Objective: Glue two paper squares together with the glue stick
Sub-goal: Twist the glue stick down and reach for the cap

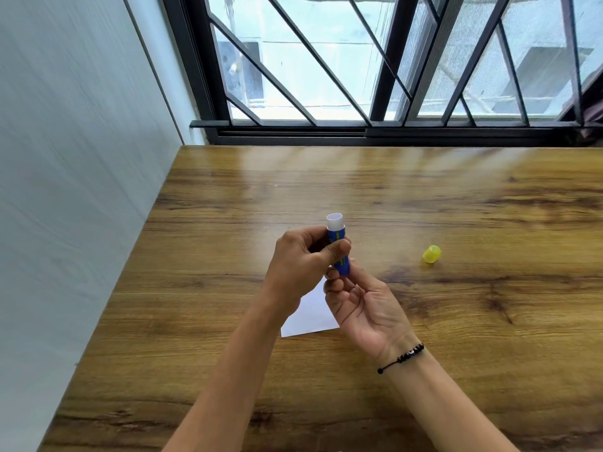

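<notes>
Over the wood-grain table (456,321), both hands' fingers (336,247) grip the uncapped cylindrical glue stick (337,244).

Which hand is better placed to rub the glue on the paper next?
Left. The left hand already grips the uncapped glue stick by its barrel, above the paper. The right hand only touches its base.

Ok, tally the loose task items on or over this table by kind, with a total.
Glue stick, uncapped, held in both hands: 1
Yellow cap, on the table: 1
White paper, partly hidden under the hands, separate sheets cannot be told: 1 visible patch
Total: 3
</notes>
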